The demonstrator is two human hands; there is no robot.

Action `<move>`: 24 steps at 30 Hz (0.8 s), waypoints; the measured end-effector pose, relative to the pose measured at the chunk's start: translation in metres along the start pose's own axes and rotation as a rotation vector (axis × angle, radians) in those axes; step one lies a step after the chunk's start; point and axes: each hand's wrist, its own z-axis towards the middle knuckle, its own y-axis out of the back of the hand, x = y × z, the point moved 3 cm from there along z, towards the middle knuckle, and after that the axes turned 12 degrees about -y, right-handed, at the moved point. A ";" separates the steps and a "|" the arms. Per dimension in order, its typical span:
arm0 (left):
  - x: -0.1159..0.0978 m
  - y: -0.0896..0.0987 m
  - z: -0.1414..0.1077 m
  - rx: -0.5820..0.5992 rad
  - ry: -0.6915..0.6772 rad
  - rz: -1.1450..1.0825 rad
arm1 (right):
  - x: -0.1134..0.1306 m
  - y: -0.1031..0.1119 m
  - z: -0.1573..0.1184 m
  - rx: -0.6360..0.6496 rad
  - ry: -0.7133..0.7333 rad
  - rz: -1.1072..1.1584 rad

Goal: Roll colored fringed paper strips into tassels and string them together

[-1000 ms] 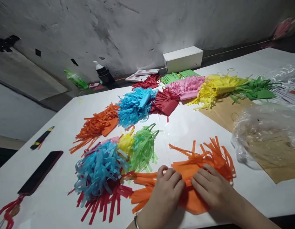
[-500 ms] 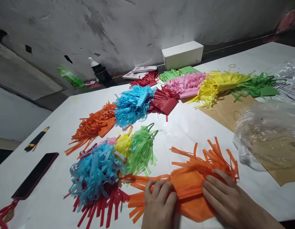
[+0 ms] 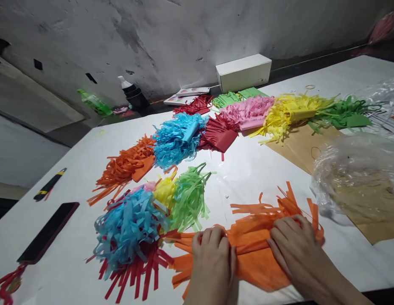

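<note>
Orange fringed tissue paper (image 3: 262, 269) lies at the front of the table, its cut strips pointing left and right around a folded, uncut middle. My left hand (image 3: 211, 258) has its fingers curled over the left part of the paper. On the right side, my right hand (image 3: 297, 245) is closed on the bunched strips. Close to my left hand rests a multicoloured pile of fringed paper, with a blue tassel (image 3: 128, 226) over red strips (image 3: 149, 271) and a light green tassel (image 3: 190, 197) behind. The fingertips of both hands are partly hidden.
Across the table (image 3: 254, 169) runs a row of fringed bundles: orange (image 3: 125, 163), blue (image 3: 179, 137), dark red (image 3: 219, 133), pink (image 3: 249, 111) and yellow (image 3: 289, 114). A phone (image 3: 48, 233) and a utility knife (image 3: 50, 184) lie left. Crumpled clear plastic (image 3: 359, 169) covers brown paper on the right.
My right hand has moved slightly up, its fingers curling from lying flat to closing on the orange strips. My left hand has shifted slightly upward, its fingers still curled on the paper.
</note>
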 end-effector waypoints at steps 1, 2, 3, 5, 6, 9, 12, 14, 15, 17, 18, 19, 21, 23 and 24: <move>0.001 0.000 0.002 0.037 0.002 0.020 | 0.000 0.000 0.001 -0.007 -0.024 -0.019; 0.001 0.000 0.004 0.064 -0.004 0.033 | 0.001 0.001 0.001 -0.014 -0.043 -0.015; 0.002 -0.001 0.004 0.066 -0.016 0.038 | 0.001 0.002 0.000 -0.028 -0.044 0.003; 0.002 0.000 0.004 0.012 -0.079 0.025 | 0.004 0.004 -0.002 -0.075 0.020 0.079; 0.001 0.000 0.003 -0.010 -0.130 0.002 | 0.006 0.005 -0.003 -0.090 0.082 0.125; -0.002 0.000 0.001 -0.018 -0.268 -0.075 | 0.014 0.002 -0.006 -0.034 0.258 0.213; -0.004 0.001 0.001 -0.002 -0.294 -0.094 | 0.018 -0.005 -0.005 0.016 0.277 0.204; -0.004 0.001 0.002 -0.004 -0.307 -0.088 | 0.019 -0.007 -0.004 0.020 0.254 0.202; -0.004 0.001 0.003 -0.007 -0.317 -0.084 | 0.020 -0.009 -0.003 0.026 0.240 0.206; -0.004 0.000 0.003 -0.024 -0.336 -0.082 | 0.023 -0.011 -0.002 0.046 0.222 0.209; -0.004 -0.001 0.004 -0.040 -0.341 -0.088 | 0.026 -0.012 -0.001 0.050 0.229 0.205; -0.004 -0.002 0.003 -0.055 -0.343 -0.100 | 0.028 -0.012 -0.001 0.044 0.244 0.200; -0.003 -0.003 0.002 -0.084 -0.347 -0.141 | 0.034 -0.012 0.000 0.016 0.266 0.209; -0.001 -0.005 0.001 -0.097 -0.351 -0.182 | 0.035 -0.010 0.000 0.002 0.257 0.261; -0.001 -0.005 0.000 -0.096 -0.350 -0.196 | 0.035 -0.009 0.000 0.002 0.241 0.296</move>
